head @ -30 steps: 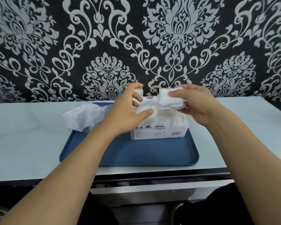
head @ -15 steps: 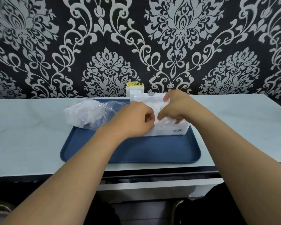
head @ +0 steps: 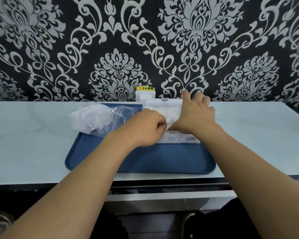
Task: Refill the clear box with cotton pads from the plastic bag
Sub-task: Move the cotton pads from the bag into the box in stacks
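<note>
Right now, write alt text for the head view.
Both hands press white cotton pads into a clear box on a blue tray: left hand, right hand. A plastic bag of pads lies left of the box.

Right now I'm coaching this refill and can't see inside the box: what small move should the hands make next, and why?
Probably lift the right hand off and reach for the plastic bag. Both hands rest on the cotton pads heaped in the clear box, left hand at the near edge, and the bag on the blue tray still shows white pads.
</note>
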